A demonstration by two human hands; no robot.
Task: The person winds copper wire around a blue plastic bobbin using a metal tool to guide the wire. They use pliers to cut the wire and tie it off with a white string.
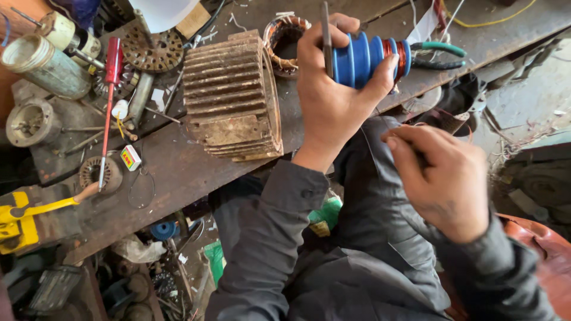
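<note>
While left hand (330,98) fingers wrapped round blue spool (364,58), right hand (446,178) fingers pinched together, ribbed motor housing (232,98) beside.

blue ribbed former (360,58) with copper-orange winding; rust-brown finned motor housing (232,95); red-handled screwdriver (110,89); teal-handled pliers (437,54); yellow tool (21,220); grey sleeves.

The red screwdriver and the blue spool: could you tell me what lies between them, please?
In the head view, the rusty finned motor housing lies between red screwdriver and blue spool.

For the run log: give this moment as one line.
left hand: grips blue spool | right hand: pinched shut, contents unseen | bench: finned housing, red screwdriver
</note>
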